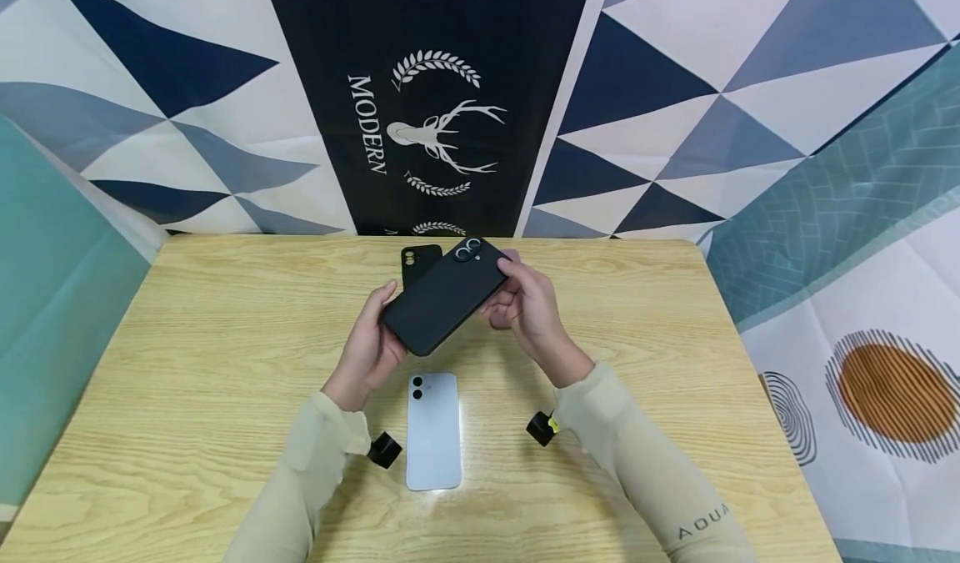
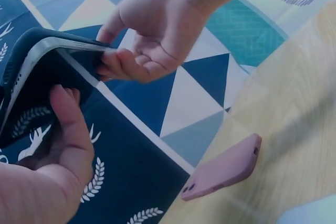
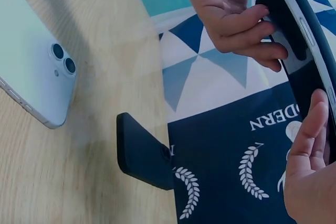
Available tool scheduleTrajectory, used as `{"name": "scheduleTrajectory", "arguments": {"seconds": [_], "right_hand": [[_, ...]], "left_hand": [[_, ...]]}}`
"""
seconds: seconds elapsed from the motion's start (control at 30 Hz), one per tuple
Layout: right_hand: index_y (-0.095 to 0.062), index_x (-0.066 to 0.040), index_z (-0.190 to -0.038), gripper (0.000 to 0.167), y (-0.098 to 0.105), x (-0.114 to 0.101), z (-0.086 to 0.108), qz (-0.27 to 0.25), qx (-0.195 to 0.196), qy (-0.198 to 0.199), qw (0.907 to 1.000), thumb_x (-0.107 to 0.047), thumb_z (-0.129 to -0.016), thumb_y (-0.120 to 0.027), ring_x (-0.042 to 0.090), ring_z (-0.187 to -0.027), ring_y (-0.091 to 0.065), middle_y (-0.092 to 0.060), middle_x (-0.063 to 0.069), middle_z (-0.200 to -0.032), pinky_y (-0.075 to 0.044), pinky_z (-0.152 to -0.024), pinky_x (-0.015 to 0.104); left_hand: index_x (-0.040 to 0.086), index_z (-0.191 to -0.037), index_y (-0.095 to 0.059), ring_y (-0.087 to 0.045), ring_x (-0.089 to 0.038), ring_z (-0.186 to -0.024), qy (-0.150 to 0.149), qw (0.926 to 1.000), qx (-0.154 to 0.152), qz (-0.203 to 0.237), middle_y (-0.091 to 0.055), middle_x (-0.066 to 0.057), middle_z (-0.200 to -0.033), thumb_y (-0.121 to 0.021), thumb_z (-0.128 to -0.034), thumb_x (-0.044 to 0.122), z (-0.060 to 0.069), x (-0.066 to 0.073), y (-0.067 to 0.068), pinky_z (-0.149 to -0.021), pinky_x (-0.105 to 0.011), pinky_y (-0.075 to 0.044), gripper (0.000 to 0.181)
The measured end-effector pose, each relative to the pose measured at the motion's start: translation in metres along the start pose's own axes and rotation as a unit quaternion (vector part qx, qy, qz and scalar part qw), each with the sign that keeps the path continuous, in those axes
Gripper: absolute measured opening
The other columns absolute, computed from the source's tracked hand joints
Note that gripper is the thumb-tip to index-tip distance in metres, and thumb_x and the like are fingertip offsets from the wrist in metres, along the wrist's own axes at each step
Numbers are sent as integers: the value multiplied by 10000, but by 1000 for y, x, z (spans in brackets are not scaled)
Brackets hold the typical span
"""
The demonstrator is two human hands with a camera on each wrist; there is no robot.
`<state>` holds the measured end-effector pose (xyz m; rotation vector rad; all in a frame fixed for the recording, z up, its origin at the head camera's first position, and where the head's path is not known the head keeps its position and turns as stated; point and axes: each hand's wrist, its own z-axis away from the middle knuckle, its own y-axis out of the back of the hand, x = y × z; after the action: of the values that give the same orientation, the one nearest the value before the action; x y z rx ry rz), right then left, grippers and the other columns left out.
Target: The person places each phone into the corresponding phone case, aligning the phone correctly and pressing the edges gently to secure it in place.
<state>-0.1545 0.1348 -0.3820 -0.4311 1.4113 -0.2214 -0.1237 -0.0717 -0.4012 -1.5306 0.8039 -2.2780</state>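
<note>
Now you have the black-backed phone (image 1: 446, 300) up in both hands, held slantwise between them above the bench (image 1: 225, 379), its back turned up to the head view. Your left hand (image 1: 367, 350) grips the lower-left end, thumb along the edge and fingers reaching underneath; the right wrist view shows those fingers lying against the glossy dark face. And over on the other side, your right hand (image 1: 534, 309) pinches the upper-right end, thumb beside the twin lenses (image 1: 467, 249). A pale edge (image 3: 304, 30) runs along the side, bordered by the black back

Look past it: a black phone-shaped piece (image 1: 418, 261) lies on the bench just beyond, partly covered by what you're holding. Behind your right hand sits a pink phone-shaped piece (image 2: 223, 169), mostly hidden from the head view but plain in the left wrist view; whether it's a case or a phone, you can't tell. And nearer you, between your sleeves (image 1: 300, 463), the white phone (image 1: 433, 450) lies lens side up, apart from both hands
</note>
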Motion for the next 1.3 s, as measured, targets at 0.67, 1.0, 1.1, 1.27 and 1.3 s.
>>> {"name": "scheduleTrajectory", "arguments": {"seconds": [0.67, 1.0, 1.1, 1.27, 1.3], "right_hand": [[-533, -33, -987, 275, 1, 4, 0, -85, -162, 111, 9998, -205, -1015, -320, 141, -642, -700, -720, 22, -738, -584, -626, 258], [-493, -83, -644, 506, 8, 4, 6, 1057, -201, -314, 9937, -385, -1007, -311, 85, -436, -541, -573, -22, -516, -483, -433, 200], [-439, -100, -581, 506, 9, 3, 7, 1195, -249, -237, 9922, -364, -1001, -340, 82, -408, -464, -514, -26, -479, -431, -394, 186], [-389, -111, -524, 502, 9, 2, 8, 1345, -439, -46, 9899, -294, -991, -388, 89, -392, -387, -445, -32, -446, -348, -375, 185], [-381, -111, -521, 501, 8, 2, 8, 1358, -487, -10, 9895, -282, -992, -391, 92, -392, -380, -437, -33, -445, -337, -376, 186]], "left_hand": [[28, -923, -611, -610, -69, -663, -923, 9921, 495, -698, -691, -8, -751, -413, -998, 192, -1, -2, -3, -618, -152, -529, 268], [64, -857, -641, -580, -59, -600, -1035, 9890, 681, -803, -682, 3, -700, -399, -992, 181, 0, 4, 2, -556, -128, -502, 300], [73, -838, -653, -567, -61, -581, -1091, 9869, 775, -897, -681, 2, -688, -402, -991, 183, 0, 7, 1, -535, -129, -491, 314], [80, -829, -661, -554, -66, -573, -1154, 9843, 837, -1042, -681, 4, -683, -404, -989, 190, 0, 9, 1, -528, -135, -483, 321], [79, -828, -659, -552, -66, -570, -1154, 9841, 844, -1049, -680, 8, -680, -402, -988, 189, 0, 9, 1, -527, -134, -482, 322]]}}
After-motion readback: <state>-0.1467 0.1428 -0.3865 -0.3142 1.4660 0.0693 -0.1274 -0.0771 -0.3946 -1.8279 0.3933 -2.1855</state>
